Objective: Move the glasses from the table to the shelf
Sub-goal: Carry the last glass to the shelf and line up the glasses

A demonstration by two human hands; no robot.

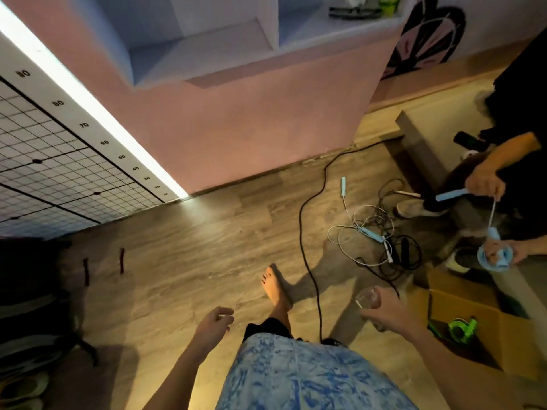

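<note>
Right hand clamps a clear glass; left hand hangs open, empty. Black cable underfoot could trip her before the shelf.

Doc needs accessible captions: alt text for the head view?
Right hand carries a clear glass over a wood floor toward a pink wall shelf; left hand is empty. Loose cables lie ahead.
</note>
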